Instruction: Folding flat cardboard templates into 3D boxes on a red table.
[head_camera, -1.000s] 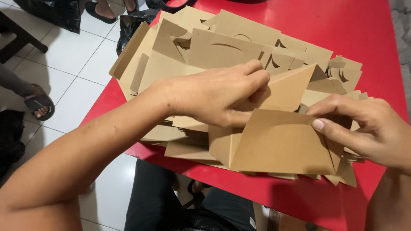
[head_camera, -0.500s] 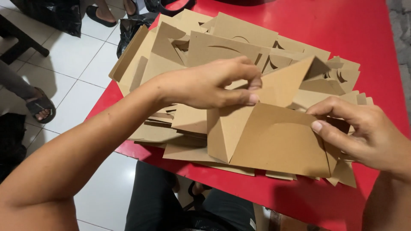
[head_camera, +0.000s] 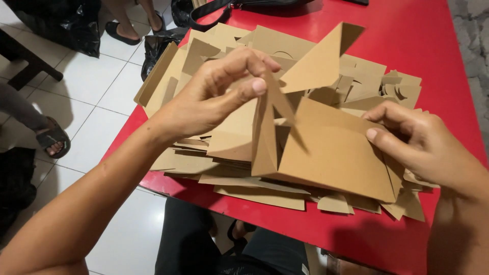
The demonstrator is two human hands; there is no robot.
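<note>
Head view shows our left hand pinching a raised flap of the brown cardboard blank, while our right hand grips its right edge. Flat, creased and half-folded, it sits atop the cardboard pile on the red table; our right fingertips are hidden.

A home-like workroom: red table of cardboard cutouts, white tiled floor

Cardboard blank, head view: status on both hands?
Left hand pinches raised flap of cardboard blank. Right hand grips its right edge. Flat blanks stacked underneath on red table.
</note>
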